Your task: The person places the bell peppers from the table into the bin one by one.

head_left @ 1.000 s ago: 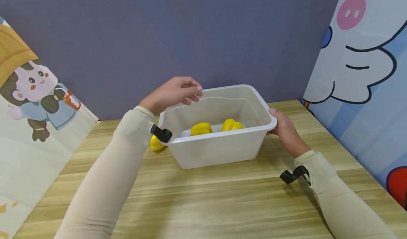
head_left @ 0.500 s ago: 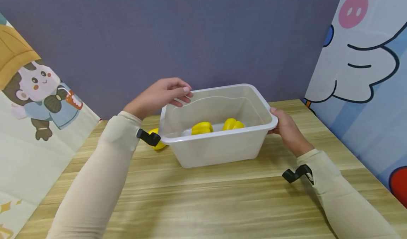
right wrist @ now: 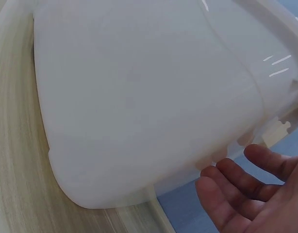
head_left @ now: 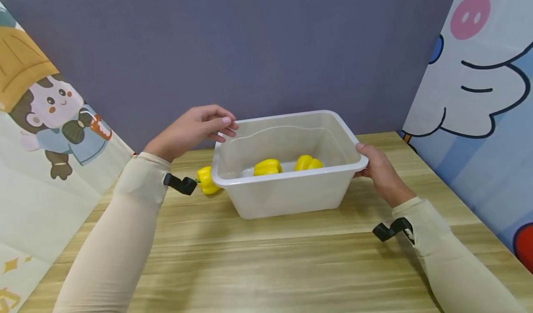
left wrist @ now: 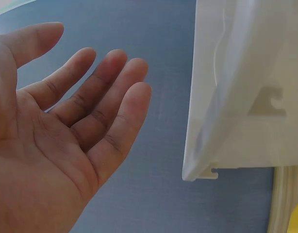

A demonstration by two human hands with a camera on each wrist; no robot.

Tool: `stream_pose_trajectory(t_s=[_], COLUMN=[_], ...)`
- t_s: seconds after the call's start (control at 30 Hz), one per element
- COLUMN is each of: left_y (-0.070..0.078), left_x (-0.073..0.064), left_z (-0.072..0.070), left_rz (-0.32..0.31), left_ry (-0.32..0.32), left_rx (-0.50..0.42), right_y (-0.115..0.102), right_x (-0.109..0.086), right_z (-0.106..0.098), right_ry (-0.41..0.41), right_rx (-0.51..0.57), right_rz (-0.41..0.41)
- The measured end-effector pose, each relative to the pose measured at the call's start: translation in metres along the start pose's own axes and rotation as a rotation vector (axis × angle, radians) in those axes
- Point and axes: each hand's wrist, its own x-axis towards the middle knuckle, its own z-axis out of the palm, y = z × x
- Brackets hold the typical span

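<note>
A white plastic bin stands on the wooden table, with two yellow bell peppers, a left one and a right one, lying on its floor. Outside, against its left end, lies another yellow bell pepper with a green stem. My left hand hovers by the bin's back left corner, fingers loose and nothing held. In the left wrist view its palm faces up, apart from the bin. My right hand grips the bin's right end, thumb at the rim and fingers underneath.
A grey-blue panel rises right behind the bin. Printed cartoon sheets flank the table, a chef figure on the left and a white animal on the right. Bare tabletop extends in front of the bin.
My left hand has moved left, from over the bin to its back left corner. The pepper outside now shows more fully. My right hand keeps its hold on the bin.
</note>
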Motion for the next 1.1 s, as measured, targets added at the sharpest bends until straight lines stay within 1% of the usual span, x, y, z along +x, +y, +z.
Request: stream_pose_trajectory(t_s=[0.1,0.2,0.37,0.47,0.67,0.8,1.1], left_y=[-0.005,-0.012,-0.025,-0.032,-0.044,-0.05,-0.06], left_x=[-0.003,-0.007,-0.013,-0.013,-0.015,-0.017,-0.019], left_z=[-0.002,-0.005,-0.011,-0.013,-0.014,-0.015,-0.015], left_rz=[0.0,-0.015,-0.04,-0.046,-0.029,-0.025,-0.025], left_ry=[0.013,0.037,0.061,0.082,0.142,0.174,0.166], left_rx=[-0.011,-0.013,-0.044,-0.066,-0.119,-0.13,-0.113], right_y=[-0.001,-0.001,0.0,0.0,0.0,0.001,0.002], right_x=[0.001,0.002,0.001,-0.001,-0.001,0.0,0.001], right_z=[0.001,0.004,0.007,0.007,0.006,0.006,0.006], right_ry=[0.005,0.001,0.006,0.015,0.044,0.054,0.034], right_rx=[0.004,0.002,-0.03,-0.042,-0.03,-0.024,-0.032], right_rz=[0.019,0.032,0.047,0.046,0.021,0.012,0.012])
